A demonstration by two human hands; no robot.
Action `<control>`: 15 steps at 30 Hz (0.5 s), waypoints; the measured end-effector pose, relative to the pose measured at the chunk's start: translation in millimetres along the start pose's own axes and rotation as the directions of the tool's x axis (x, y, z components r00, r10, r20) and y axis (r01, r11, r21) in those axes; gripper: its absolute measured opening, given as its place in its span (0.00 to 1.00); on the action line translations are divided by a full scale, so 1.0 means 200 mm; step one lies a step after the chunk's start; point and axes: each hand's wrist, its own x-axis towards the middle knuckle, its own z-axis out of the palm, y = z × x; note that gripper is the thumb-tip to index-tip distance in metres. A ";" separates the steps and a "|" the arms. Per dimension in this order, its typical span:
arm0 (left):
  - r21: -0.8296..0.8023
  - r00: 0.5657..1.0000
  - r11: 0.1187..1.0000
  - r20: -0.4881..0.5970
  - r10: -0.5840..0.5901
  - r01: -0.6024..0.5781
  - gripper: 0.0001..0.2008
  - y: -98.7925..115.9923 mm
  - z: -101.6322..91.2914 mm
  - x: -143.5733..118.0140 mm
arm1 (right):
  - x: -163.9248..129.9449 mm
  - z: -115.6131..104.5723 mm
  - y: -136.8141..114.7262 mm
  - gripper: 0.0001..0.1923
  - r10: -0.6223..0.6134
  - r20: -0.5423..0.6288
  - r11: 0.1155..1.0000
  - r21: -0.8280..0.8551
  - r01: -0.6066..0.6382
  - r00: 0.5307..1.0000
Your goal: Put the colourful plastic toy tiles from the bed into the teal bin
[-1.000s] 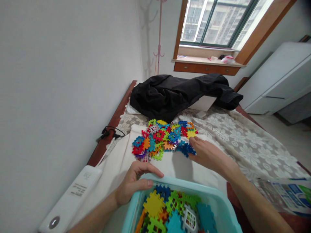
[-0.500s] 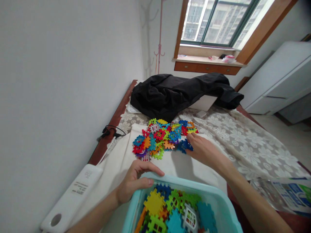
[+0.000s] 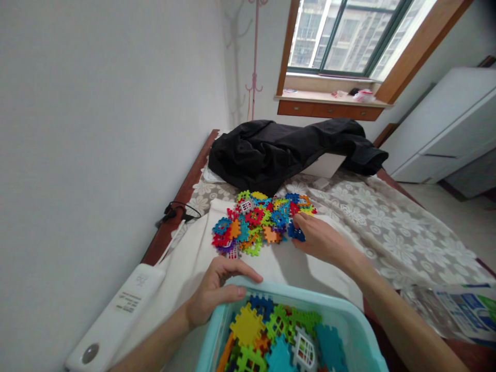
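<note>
A light-blue plastic bin [image 3: 310, 290] stands close in front of me, holding interlocking plastic building pieces [image 3: 248, 325] in several colours. My left hand [image 3: 219, 284] grips its far left corner, thumb over the rim and fingers along the outside. Beyond the bin lies a loose heap of similar notched building pieces [image 3: 253, 217], in red, blue, orange, green and grey. At the heap's right edge, my right hand [image 3: 315, 235] pinches a dark blue building piece [image 3: 296, 232]. The fingertips partly cover that piece.
White cloth [image 3: 267, 263] lies under the heap. A black garment [image 3: 271, 147] is bunched behind it, partly over a pale box-like object [image 3: 325, 165]. On the left are a white power strip [image 3: 120, 315] and a black plug with cable [image 3: 174, 211]. A plastic package [image 3: 457, 310] lies right.
My right hand has shifted slightly left with the dark blue piece, closer against the heap. My left hand stays on the bin's rim.
</note>
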 end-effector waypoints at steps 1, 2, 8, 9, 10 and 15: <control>0.000 1.000 1.000 0.000 0.002 -0.002 0.15 0.00 0.00 0.00 | -0.01 -0.02 0.00 0.07 -0.042 -0.034 0.998 0.033 0.044 0.999; -0.002 1.000 1.000 -0.001 0.002 -0.002 0.15 0.00 0.00 0.00 | -0.01 -0.04 0.00 0.07 -0.080 -0.070 0.994 0.075 0.085 0.994; -0.010 1.000 1.000 -0.002 0.010 -0.010 0.14 0.00 0.00 0.01 | 0.05 0.02 -0.05 0.09 -0.143 -0.323 0.920 0.305 0.246 0.936; -0.009 1.000 1.000 0.000 0.012 -0.012 0.14 0.00 0.00 0.01 | 0.07 0.05 -0.04 0.10 -0.156 -0.333 0.906 0.328 0.269 0.930; -0.011 1.000 1.000 0.002 0.013 -0.013 0.14 0.00 0.00 0.01 | 0.09 0.07 -0.03 0.10 -0.178 -0.326 0.893 0.343 0.292 0.928; -0.026 1.000 1.000 0.010 0.010 -0.009 0.14 0.00 0.00 0.00 | 0.15 0.16 0.04 0.15 -0.271 -0.258 0.875 0.336 0.349 0.927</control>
